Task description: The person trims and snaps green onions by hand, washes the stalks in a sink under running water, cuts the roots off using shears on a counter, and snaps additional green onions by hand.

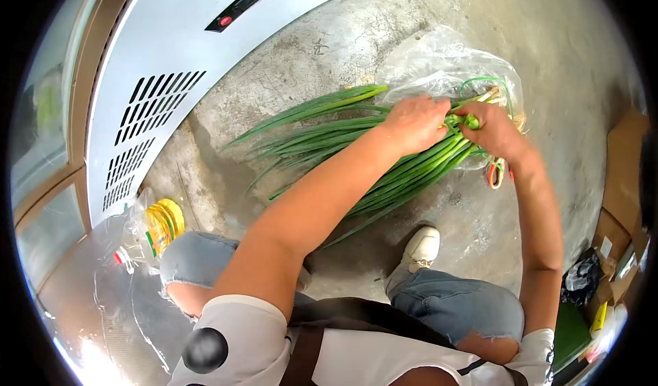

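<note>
A large bunch of green onions (411, 173) lies on the concrete floor, its long leaves fanned toward the left and its pale root ends to the right. My left hand (417, 124) is closed on the stalks near the root end. My right hand (495, 131) sits close beside it, fingers curled and pinching a bent green bit of the onions. Near my right wrist lie scissors (496, 173) with red-and-pale handles, their blades hidden. Under the root ends spreads a clear plastic bag (439, 60), with a thin green loop (508, 88) by the roots.
A white appliance (164, 50) with vent slots stands at the left. Beside my left knee is a yellow oil bottle (164, 221) in clear plastic. Cardboard boxes (624, 173) and a black plastic bag (582, 276) line the right. My shoe (421, 247) is just below the leaves.
</note>
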